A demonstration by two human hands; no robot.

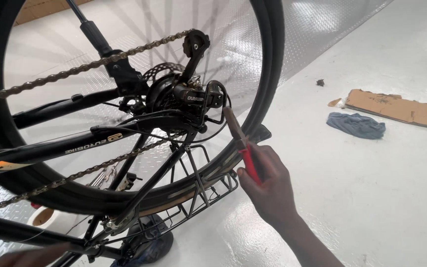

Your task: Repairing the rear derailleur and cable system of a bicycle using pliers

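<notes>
An upside-down black bicycle fills the left of the view, its rear wheel [268,74] up and the chain [75,71] running across. My right hand [268,185] grips red-handled pliers [240,143], whose jaws point up at the cable end beside the black rear derailleur [193,96]. My left hand [30,257] shows only as a blurred patch at the bottom left edge, near the frame tube; what it holds is hidden.
A black rear rack [198,193] hangs under the wheel. A blue rag [357,124] and a torn piece of cardboard [394,106] lie on the pale floor to the right. A roll of tape [43,217] and a dark bag [147,244] sit below the bicycle.
</notes>
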